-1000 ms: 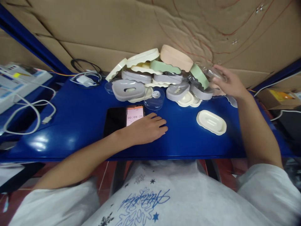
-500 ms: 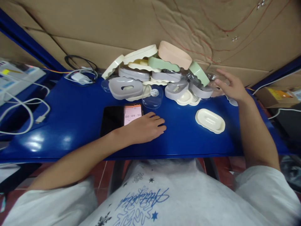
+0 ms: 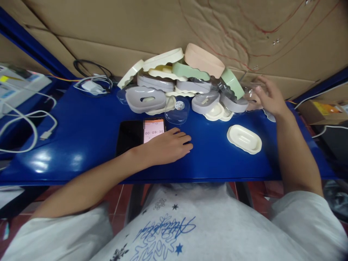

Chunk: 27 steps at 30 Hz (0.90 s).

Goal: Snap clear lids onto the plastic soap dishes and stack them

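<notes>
My left hand (image 3: 172,146) lies palm down on the blue table, fingers stretched out and holding nothing. Its wrist and forearm rest over the edge of a phone (image 3: 153,129) showing a timer. At the right end of the pile, my right hand (image 3: 272,98) has its thumb and index finger apart beside a clear plastic lid (image 3: 248,89). A peach-coloured piece (image 3: 252,102) lies under that lid, partly hidden. A firm grip on either is not visible. Closer to me, a cream oval tray (image 3: 244,139) with a raised middle sits alone.
Along the cardboard wall (image 3: 108,43) runs a heap of plastic pieces: a peach ring (image 3: 203,59), a green ring (image 3: 233,83), a grey-lilac one (image 3: 146,99) and a clear lid with a sticker (image 3: 177,110). A white charger (image 3: 92,87) and cables lie left. A cardboard box (image 3: 324,112) stands right.
My right hand has drawn slightly right, its index finger more bent beside the clear lid. My left hand stays where it was. The view has shifted a little.
</notes>
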Tool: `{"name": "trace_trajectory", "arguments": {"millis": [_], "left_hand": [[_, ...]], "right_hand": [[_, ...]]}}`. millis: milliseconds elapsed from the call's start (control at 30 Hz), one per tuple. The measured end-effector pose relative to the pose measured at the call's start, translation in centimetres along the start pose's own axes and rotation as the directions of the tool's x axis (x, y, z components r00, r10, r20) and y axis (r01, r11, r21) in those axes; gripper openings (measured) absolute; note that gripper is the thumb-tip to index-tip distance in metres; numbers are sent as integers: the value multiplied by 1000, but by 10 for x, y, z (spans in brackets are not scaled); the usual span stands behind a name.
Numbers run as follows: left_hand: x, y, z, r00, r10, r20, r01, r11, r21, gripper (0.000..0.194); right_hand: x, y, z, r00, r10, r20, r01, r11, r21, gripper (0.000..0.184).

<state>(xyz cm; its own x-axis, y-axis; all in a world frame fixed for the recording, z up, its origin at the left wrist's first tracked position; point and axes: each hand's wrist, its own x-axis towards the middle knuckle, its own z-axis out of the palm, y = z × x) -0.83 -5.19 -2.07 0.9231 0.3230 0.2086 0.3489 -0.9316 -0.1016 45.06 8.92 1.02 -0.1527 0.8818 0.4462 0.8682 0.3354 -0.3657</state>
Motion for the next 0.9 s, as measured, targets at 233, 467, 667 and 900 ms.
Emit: {"name": "trace_trajectory", "arguments": {"millis": [233,467,667,900], "left_hand": [[-1,0,0,1000,-1,6,1,1000,-6,16],[0,0,-2,999,-4,38,4,1000,-9,17],[0,-1,-3,1000,-16,-3,15,999,-51,15],[-1,-1,-2,1000,-27,-3,27,996,-83,16]], "right_hand": [[-5,11,-4,999,4,-39,-4,1000,-12,58],[-14,25,-4,998,28,-59,-31,998,-47,48],[-21,33,-1,996,77,-54,-81,994,-77,47],[-25,29,-8,995,86,-46,-90,990,-105,58]]}}
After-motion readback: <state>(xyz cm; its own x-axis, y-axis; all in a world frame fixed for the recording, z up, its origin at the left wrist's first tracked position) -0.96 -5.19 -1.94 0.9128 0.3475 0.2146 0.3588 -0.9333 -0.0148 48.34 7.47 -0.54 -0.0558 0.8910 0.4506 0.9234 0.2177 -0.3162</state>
